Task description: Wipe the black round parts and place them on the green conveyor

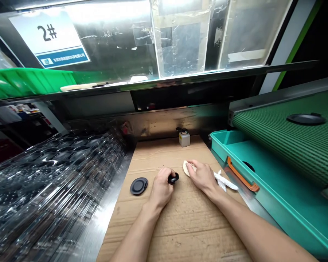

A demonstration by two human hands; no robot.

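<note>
On the middle of the cardboard sheet point(180, 222), your left hand point(163, 183) pinches a small black round piece point(173, 178) between thumb and fingers. Near the sheet's right edge, your right hand point(202, 176) has thumb and fingers closed on a pale rounded pad point(186, 169), apart from the black piece.

Watch your left grip: the piece looks glossy and only part of it shows past your fingers, so a slack pinch could let it slip and get scratched on the sheet. Grit on the pad, if there is any, could mark it too. The black disc point(139, 186) lies flat toward the sheet's left edge, where a swing of your left wrist might knock it off. Your right forearm passes close to a slim white item point(229, 183) at the sheet's right edge; a careless sweep could push it toward the teal bin point(292, 233) beyond that edge. The small bottle point(184, 140) at the sheet's far end could tip if you reach too fast; its lid seems raised, which would risk a spill.

Above and left of the sheet, the white sign point(50, 40) reads "2#". Its blue band carries a logo and Chinese characters too small for you to read surely. The bottle's yellow label is illegible.
</note>
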